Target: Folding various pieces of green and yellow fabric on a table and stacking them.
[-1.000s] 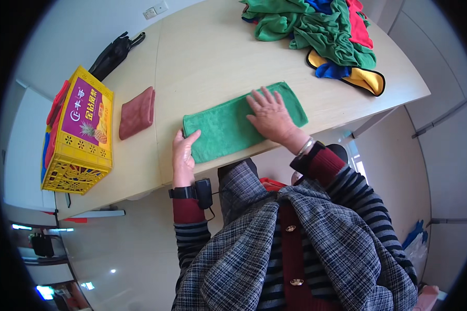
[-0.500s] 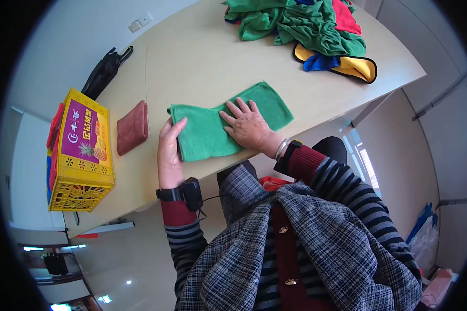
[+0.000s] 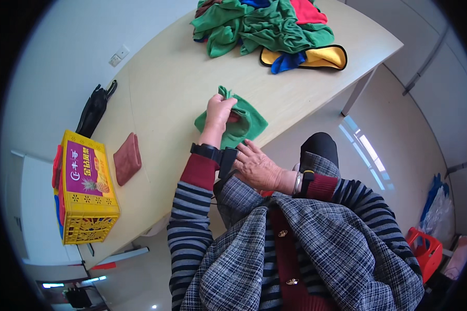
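A green cloth (image 3: 251, 118), partly folded over on itself, lies near the front edge of the table. My left hand (image 3: 219, 115) is closed on its folded layer and lifts it, with the thumb on top and some fingers tucked inside the fold. Just below the cloth, at the table's edge, my right hand (image 3: 259, 168) has its fingers stretched out. Its fingertips are close to the cloth's near corner; whether they touch it I cannot tell. To the left rests a folded brownish-red cloth (image 3: 126, 159).
A heap of crumpled green cloths (image 3: 275, 26) with red and blue ones lies at the back. Beside it is a yellow cloth with black trim (image 3: 327, 57). A yellow crate (image 3: 91, 207) holding cloths and a black umbrella (image 3: 92, 110) are at the left. A red stool (image 3: 425, 254) stands lower right.
My left hand has moved right, folding the cloth's left part over. My right hand has come off the cloth toward the table edge. The view has shifted, showing the red stool.
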The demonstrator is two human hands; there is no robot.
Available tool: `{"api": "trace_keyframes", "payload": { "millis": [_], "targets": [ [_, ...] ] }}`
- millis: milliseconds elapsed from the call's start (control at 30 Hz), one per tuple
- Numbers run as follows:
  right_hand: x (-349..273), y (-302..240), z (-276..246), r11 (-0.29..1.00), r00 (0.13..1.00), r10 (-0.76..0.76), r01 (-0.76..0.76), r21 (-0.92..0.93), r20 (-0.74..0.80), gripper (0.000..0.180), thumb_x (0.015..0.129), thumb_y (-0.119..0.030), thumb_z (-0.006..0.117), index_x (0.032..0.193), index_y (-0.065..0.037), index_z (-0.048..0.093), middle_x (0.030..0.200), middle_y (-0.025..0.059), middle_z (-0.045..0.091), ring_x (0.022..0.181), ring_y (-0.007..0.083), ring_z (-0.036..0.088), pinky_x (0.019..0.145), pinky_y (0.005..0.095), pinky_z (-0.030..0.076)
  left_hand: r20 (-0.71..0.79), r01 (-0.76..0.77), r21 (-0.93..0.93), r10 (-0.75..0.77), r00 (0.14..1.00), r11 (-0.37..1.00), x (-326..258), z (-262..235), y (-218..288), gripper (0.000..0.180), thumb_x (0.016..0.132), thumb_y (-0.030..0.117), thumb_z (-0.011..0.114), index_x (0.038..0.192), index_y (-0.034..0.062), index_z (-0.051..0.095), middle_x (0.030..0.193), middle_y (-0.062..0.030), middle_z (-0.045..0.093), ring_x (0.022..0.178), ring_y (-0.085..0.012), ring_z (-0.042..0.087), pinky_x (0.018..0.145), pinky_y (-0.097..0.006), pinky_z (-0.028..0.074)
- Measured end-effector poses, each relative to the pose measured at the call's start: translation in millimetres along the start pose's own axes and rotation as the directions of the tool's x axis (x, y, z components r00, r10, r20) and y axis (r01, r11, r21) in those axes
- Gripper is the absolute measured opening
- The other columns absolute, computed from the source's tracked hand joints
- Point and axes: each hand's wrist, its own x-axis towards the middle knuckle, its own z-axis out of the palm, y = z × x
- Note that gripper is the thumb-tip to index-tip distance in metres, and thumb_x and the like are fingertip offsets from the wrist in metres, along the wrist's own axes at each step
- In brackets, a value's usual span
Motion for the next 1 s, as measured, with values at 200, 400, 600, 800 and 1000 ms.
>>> {"api": "trace_keyframes", "payload": {
  "millis": [200,400,600,800,1000],
  "targets": [
    [-1,4,-8,1.000,0.969,0.030,-0.028,-0.011,0.245,0.051,0.085,-0.026,0.063,0.128,0.001,0.056,0.134,0.0162,0.053,0.132,0.0328,0.044,0.117,0.0520,0.028,0.028,0.128,0.114,-0.132,0.991,0.985,-2,20,-8,0.020,0.093,0.023,0.067,0.094,0.0053,0.058,0.079,-0.0065,0.064,0.065,-0.0192,0.069,0.059,-0.032,0.059],
    [-5,11,8,1.000,0.991,-0.020,0.017,-0.021,-0.135,0.045,0.079,-0.028,0.071,0.116,-0.003,0.062,0.125,0.0121,0.055,0.127,0.0310,0.047,0.116,0.0498,0.030,-0.079,-0.303,0.228,0.328,0.941,0.925,-45,-26,-8,0.023,0.100,0.022,0.059,0.097,-0.0003,0.056,0.084,-0.0091,0.066,0.070,-0.0229,0.069,0.062,-0.034,0.058],
    [-7,11,5,0.997,0.995,-0.037,0.030,-0.071,-0.089,0.065,0.077,-0.028,0.072,0.133,-0.001,0.052,0.130,0.0128,0.053,0.129,0.0308,0.046,0.115,0.0485,0.032,0.081,-0.412,0.789,0.587,0.805,0.456,-104,-44,-54,0.035,0.100,0.024,0.055,0.124,-0.0014,0.057,0.132,-0.0208,0.058,0.125,-0.0386,0.054,0.106,-0.049,0.042],
    [-9,8,2,0.993,0.988,-0.119,0.121,0.012,-0.102,0.046,0.080,-0.018,0.063,0.122,0.001,0.057,0.121,0.0143,0.057,0.120,0.0313,0.051,0.109,0.0473,0.037,0.167,-0.388,0.860,0.536,0.828,0.331,-109,-48,-78,0.051,0.102,0.030,0.052,0.143,0.0009,0.046,0.153,-0.0195,0.040,0.143,-0.0370,0.035,0.117,-0.053,0.027],
    [18,13,-46,0.959,0.951,0.032,-0.116,0.260,0.306,0.035,0.084,-0.019,0.063,0.113,0.000,0.058,0.112,0.0149,0.057,0.112,0.0303,0.053,0.101,0.0447,0.042,0.248,-0.421,0.888,0.579,0.777,0.185,-118,-42,-61,0.061,0.099,0.034,0.055,0.150,0.0038,0.039,0.157,-0.0170,0.035,0.147,-0.0358,0.029,0.118,-0.058,0.022]
  ]
}}
